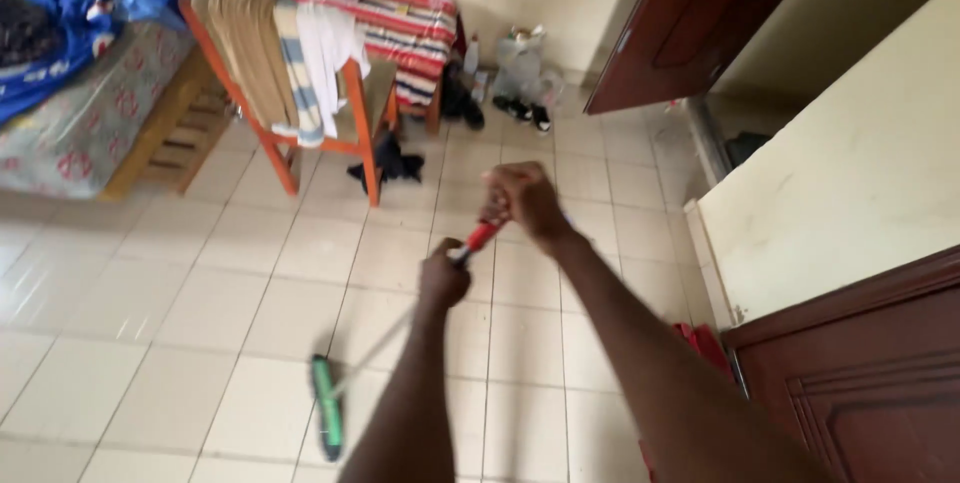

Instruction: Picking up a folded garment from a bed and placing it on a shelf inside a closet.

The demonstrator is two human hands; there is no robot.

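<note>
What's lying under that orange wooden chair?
A dark crumpled cloth lies on the tiled floor beneath the orange chair. Towels and clothes draped over the chair hide its seat and whatever sits further back.

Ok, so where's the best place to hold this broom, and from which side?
Grip the broom by its long pole, coming from above: right hand around the red top end, left hand just below it. The pole slants up toward the person from the green head on the tiled floor, so the top is nearest.
</note>
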